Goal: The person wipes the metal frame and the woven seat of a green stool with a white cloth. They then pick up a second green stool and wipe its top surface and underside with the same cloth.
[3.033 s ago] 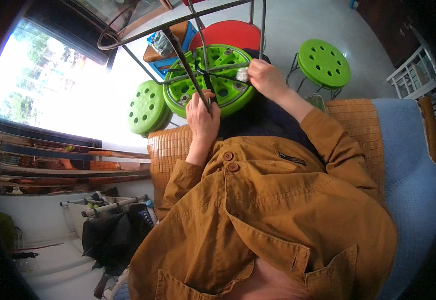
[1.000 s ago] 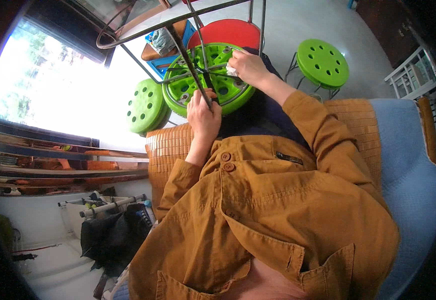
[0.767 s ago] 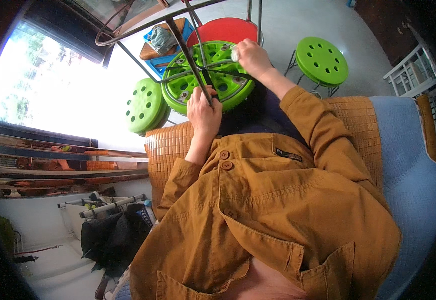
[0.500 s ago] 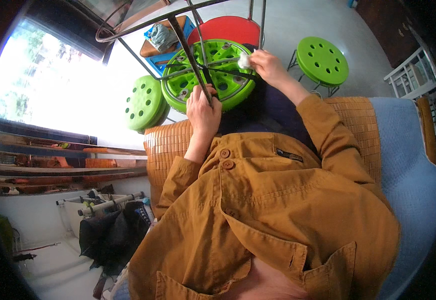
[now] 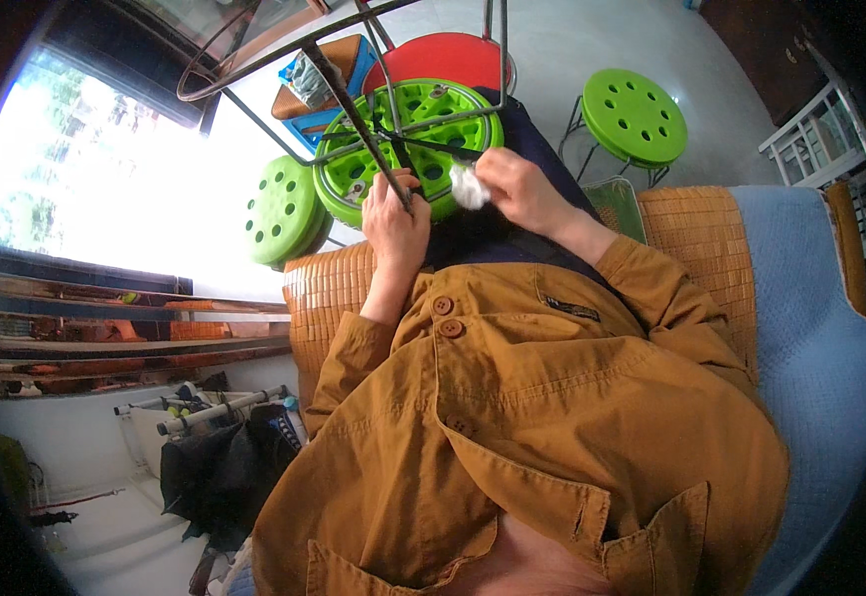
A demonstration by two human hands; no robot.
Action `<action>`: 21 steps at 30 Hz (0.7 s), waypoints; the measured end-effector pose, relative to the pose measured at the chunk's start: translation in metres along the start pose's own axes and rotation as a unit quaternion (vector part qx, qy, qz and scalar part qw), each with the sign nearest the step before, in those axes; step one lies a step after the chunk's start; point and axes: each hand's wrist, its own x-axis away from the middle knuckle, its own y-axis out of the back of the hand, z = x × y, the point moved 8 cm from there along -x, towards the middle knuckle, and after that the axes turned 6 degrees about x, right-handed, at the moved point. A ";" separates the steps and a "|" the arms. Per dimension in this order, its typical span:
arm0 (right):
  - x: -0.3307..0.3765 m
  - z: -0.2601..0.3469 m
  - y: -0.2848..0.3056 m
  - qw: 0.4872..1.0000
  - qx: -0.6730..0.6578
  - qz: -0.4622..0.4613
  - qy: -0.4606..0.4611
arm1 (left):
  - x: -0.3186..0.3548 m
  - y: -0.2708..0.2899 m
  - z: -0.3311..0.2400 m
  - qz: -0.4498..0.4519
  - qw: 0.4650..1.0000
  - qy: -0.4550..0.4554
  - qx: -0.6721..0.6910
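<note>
A green plastic stool lies upside down on my lap, its dark metal legs pointing up and away. My left hand grips one leg near the seat's rim. My right hand holds a small white cloth against the near rim of the seat, beside a cross bar. I wear a brown jacket and sit on a woven mat.
A second green stool lies on its side at the left. Another green stool stands at the right, a red one behind. A blue box sits farther back. A white rack stands at the far right, a bright window at the left.
My right hand has moved with the white cloth along the seat, from the far right rim back toward me. The left hand keeps its grip on the leg.
</note>
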 end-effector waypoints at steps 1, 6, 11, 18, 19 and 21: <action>-0.002 -0.006 0.002 0.999 0.034 -0.005 -0.016 | 0.000 0.000 0.000 0.000 1.000 0.001 0.002; -0.018 -0.016 -0.004 0.993 0.113 -0.002 -0.021 | -0.002 0.000 -0.004 -0.002 1.000 -0.010 0.000; -0.027 0.028 -0.038 0.994 0.046 0.051 0.089 | 0.002 -0.002 0.003 0.003 1.000 0.004 0.005; -0.055 -0.016 -0.051 0.993 0.095 0.067 0.001 | 0.002 -0.002 0.003 0.007 1.000 0.006 0.017; -0.064 -0.024 -0.049 0.991 0.125 0.055 -0.011 | 0.000 -0.002 0.001 0.002 1.000 -0.002 0.019; -0.072 -0.042 -0.034 0.987 0.140 -0.014 -0.078 | -0.002 0.002 -0.003 -0.003 1.000 -0.013 0.013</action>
